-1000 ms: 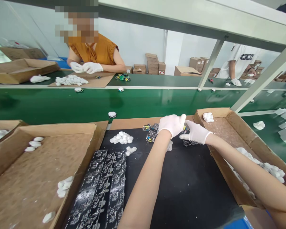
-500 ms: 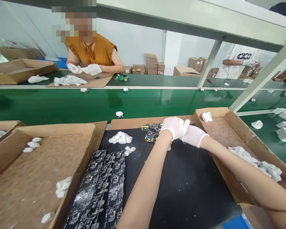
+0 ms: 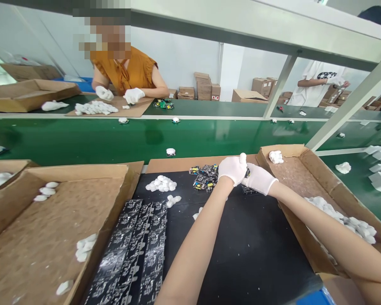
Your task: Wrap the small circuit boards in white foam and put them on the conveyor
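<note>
In white gloves, my left hand (image 3: 231,170) and my right hand (image 3: 259,178) meet over the far side of the black mat. Both are closed, and a small circuit board (image 3: 248,172) shows between them, mostly hidden by the fingers. The left thumb points up. Just left of my hands lies a pile of small circuit boards (image 3: 205,178) with yellow and blue parts. Beneath my right hand a dark circuit board (image 3: 249,190) partly shows. White padded lumps (image 3: 161,184) are heaped farther left, and another white lump (image 3: 197,213) sits beside my left forearm.
Long black circuit panels (image 3: 154,250) lie at left. Cardboard trays stand left (image 3: 70,171) and right (image 3: 311,169), both containing white lumps. Beyond runs a green conveyor (image 3: 209,135) carrying small white-topped boards. Two co-workers sit or stand across it. A metal frame (image 3: 282,84) crosses overhead.
My hands have tilted slightly, so the board between them now shows, as does the dark board below. White-topped boards on the near conveyor have shifted right. The co-worker's hands opposite have moved apart.
</note>
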The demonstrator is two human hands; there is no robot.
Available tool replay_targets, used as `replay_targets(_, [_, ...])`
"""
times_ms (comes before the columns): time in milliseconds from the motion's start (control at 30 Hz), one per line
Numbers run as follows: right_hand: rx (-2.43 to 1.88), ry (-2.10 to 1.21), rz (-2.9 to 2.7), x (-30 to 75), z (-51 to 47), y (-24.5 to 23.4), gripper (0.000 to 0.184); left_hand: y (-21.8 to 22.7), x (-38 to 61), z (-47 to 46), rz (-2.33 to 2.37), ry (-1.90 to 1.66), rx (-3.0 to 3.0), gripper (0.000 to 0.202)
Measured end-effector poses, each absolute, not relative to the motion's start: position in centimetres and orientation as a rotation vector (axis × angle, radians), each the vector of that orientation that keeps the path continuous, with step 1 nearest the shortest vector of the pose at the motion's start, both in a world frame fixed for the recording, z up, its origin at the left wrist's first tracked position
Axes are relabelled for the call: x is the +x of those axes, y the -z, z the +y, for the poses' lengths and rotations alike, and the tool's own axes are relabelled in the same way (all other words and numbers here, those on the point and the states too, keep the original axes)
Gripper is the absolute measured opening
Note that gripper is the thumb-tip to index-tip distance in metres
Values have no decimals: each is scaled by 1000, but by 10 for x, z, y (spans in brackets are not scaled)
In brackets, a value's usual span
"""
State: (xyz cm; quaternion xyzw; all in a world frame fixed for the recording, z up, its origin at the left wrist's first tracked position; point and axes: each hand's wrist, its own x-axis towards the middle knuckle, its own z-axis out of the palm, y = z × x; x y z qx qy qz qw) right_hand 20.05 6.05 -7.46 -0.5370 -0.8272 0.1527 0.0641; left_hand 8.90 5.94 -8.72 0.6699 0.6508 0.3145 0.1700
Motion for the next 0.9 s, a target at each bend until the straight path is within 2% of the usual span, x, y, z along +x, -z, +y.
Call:
replay_targets(67, [-1569, -515, -2502, 200, 61, 74, 15, 89, 88, 62, 1840, -921, 1857, 73])
replay_targets(200, [-1595, -470, -2412, 201, 63, 76, 19, 91, 82, 67, 1908, -908, 1762, 71])
replay_targets(300, [-1722, -310, -2362, 207, 69, 82, 30, 96, 80, 69, 1938, -814, 1814, 54])
replay_targets(433, [-1740, -298, -2385, 218, 79, 97, 40, 112, 85, 72, 1917, -755, 1895, 27])
replay_targets(567, [-1721, -328, -2415, 223, 84, 109, 62, 125, 92, 74, 1887, -715, 1978, 32])
replay_targets(667, [-1733, -348, -2433, 223, 85, 114, 63, 130, 95, 75, 1915, -726, 1996, 40])
replay_targets(800, [-1771, -365, -2442, 225, 86, 117, 63, 133, 94, 76, 1938, -719, 2011, 33])
replay_targets(900, [-1839, -339, -2428, 226, 87, 119, 70, 134, 92, 77, 1958, -730, 2007, 35])
